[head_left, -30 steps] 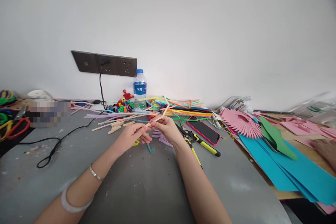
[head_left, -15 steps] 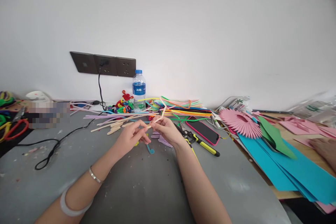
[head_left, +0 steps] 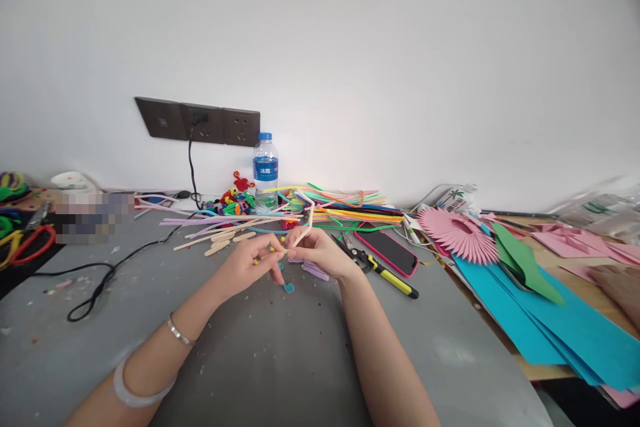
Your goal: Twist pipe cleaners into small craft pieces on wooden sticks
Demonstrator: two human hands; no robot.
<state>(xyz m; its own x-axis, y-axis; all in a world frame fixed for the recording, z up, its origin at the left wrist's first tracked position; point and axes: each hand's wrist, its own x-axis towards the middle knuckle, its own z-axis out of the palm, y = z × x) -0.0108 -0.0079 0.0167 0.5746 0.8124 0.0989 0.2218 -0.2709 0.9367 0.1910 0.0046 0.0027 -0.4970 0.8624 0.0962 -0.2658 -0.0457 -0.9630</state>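
A cream pipe cleaner [head_left: 311,215], bent at an angle near its top, rises from between my two hands. My left hand [head_left: 251,261] pinches its lower end with thumb and forefinger, the other fingers curled. Close against it, my right hand [head_left: 320,252] grips the same pipe cleaner between thumb and bent fingers. Below my fingers lie a small blue coiled piece [head_left: 289,287] and several folded lilac pieces [head_left: 315,271], partly covered. Yellow bits show behind my left fingertips. Left of the hands are several folded cream pieces [head_left: 218,247].
A water bottle [head_left: 265,177] stands by the wall, beside a bundle of coloured pipe cleaners [head_left: 355,213]. Yellow-black pliers [head_left: 393,279] and a phone [head_left: 387,249] lie to the right. Farther right are blue paper sheets [head_left: 545,320] and another person's hand [head_left: 617,290]. Red-handled scissors [head_left: 35,247] lie left.
My hands have shifted slightly lower, their fingertips still together. The bent pipe cleaner has tilted a little left, and more of its length shows above my right hand.
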